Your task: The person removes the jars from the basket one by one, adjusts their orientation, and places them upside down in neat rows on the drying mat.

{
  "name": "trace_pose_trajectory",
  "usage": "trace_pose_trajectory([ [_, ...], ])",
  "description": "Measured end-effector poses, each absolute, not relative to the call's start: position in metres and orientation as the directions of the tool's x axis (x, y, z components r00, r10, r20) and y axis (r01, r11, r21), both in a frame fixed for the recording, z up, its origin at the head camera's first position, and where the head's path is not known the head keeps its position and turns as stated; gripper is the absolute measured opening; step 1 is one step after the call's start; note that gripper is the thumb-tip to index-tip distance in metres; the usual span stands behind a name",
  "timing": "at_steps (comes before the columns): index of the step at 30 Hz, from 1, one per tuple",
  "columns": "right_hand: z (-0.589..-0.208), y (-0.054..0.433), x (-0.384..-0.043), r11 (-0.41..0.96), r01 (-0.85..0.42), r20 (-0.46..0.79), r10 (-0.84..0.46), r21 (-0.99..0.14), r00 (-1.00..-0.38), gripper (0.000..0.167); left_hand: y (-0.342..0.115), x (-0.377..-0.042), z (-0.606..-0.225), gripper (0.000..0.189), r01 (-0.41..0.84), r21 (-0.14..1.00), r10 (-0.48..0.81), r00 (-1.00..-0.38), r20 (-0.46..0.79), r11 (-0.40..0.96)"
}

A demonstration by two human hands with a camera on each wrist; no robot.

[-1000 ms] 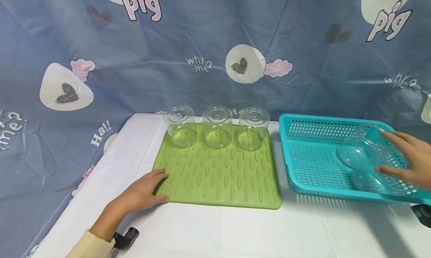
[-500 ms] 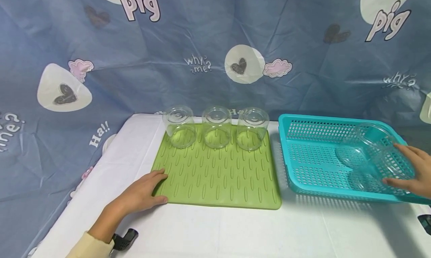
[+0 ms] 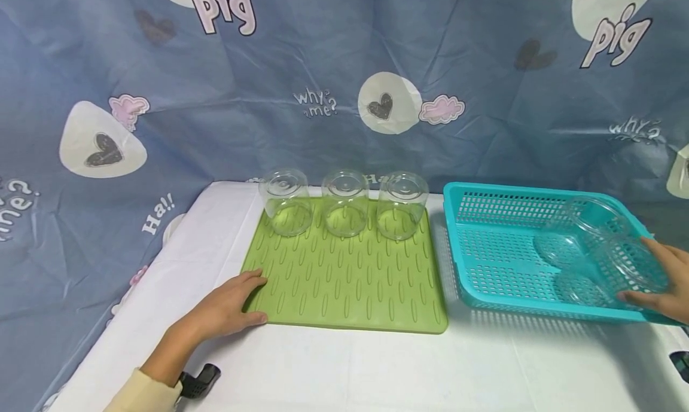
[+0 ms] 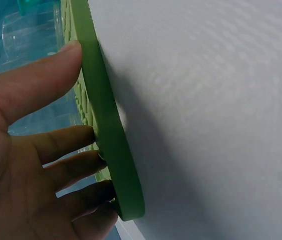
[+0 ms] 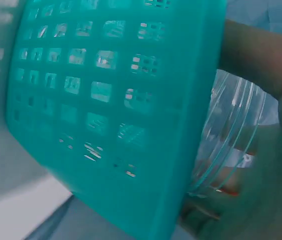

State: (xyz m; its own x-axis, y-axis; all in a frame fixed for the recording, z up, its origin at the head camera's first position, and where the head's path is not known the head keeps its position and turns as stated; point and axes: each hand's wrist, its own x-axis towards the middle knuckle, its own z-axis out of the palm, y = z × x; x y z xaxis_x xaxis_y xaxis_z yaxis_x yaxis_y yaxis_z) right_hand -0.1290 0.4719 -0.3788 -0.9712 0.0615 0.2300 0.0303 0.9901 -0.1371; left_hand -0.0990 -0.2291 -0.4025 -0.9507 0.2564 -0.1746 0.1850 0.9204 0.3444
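Observation:
Three clear cups [image 3: 345,203] stand upside down in a row along the back of a green ribbed mat [image 3: 344,280]. My left hand [image 3: 222,307] rests at the mat's front left corner, thumb on the front edge and spread fingers against the left side. On the right is a turquoise perforated basket [image 3: 454,244] with two clear cups lying tilted inside. My right hand [image 3: 667,280] reaches over its right end and grips the nearer cup [image 3: 627,265] near the rim. The right wrist view shows thumb and fingers around this cup [image 5: 233,125], partly behind the basket wall. The other cup [image 3: 581,223] lies behind it.
A white cloth [image 3: 404,370] covers the table. Behind it hangs a blue printed curtain [image 3: 334,53], close to the back of the mat and basket. The basket stands just right of the mat, with a narrow gap between.
My right hand has moved right and slightly toward me, and the nearer cup's rim has tipped that way with it. The left hand and the cups on the mat stay in place.

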Motion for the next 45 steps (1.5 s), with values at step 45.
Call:
trace_pose_trajectory([
  [45, -0.39, 0.488, -0.135, 0.944, 0.053, 0.249, 0.139, -0.325, -0.959, 0.131, -0.234, -0.1, -0.406, 0.076, 0.185, 0.346, 0.256, -0.951, -0.171, 0.92],
])
